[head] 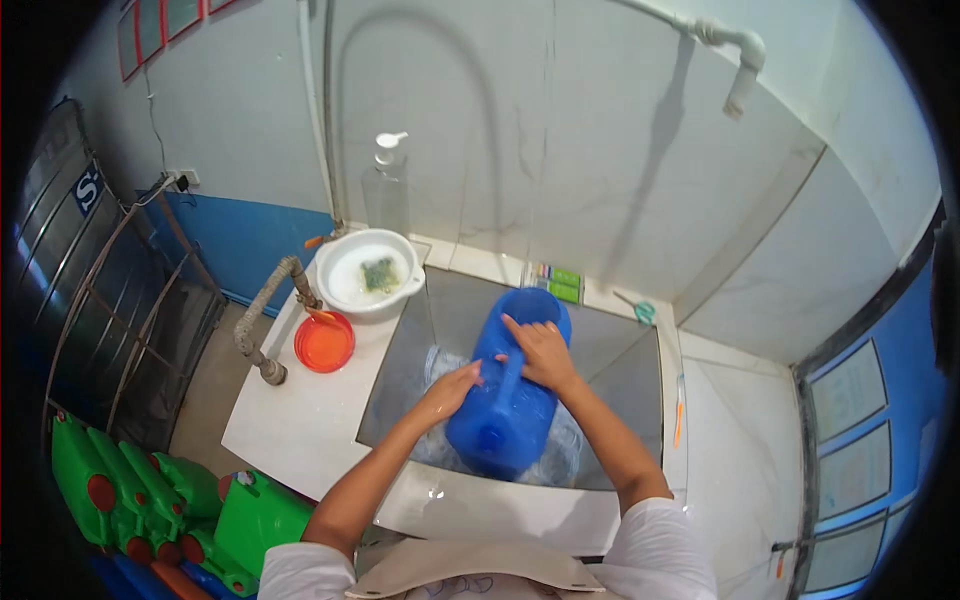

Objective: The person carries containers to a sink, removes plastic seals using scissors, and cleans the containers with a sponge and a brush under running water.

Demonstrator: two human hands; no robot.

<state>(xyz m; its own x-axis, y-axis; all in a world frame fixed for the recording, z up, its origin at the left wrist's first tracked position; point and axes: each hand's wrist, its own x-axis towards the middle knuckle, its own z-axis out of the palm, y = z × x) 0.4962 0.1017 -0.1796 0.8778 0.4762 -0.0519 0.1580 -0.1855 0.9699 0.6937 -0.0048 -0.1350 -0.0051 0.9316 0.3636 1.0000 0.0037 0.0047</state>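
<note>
A blue translucent plastic jug (pixel 499 431) with a moulded handle lies tilted in a grey sink (pixel 615 390), its wide opening towards the back wall. My right hand (pixel 541 351) holds the jug at the upper end of the handle, with the index finger stretched along its top. Against the jug's left side, my left hand (pixel 450 391) steadies it with fingers close together. Rippling water (pixel 566 442) shows around the jug's lower part. The undersides of both hands are hidden.
A white basin (pixel 367 300) of suds holds a green scouring sponge (pixel 380 275). Near it are an orange-red bowl (pixel 326 341), a bent pipe (pixel 255 322) and a pump bottle (pixel 386 187). Scissors (pixel 643 311) and a brush (pixel 679 412) lie on the rim. Green jerrycans (pixel 135 480) stand lower left.
</note>
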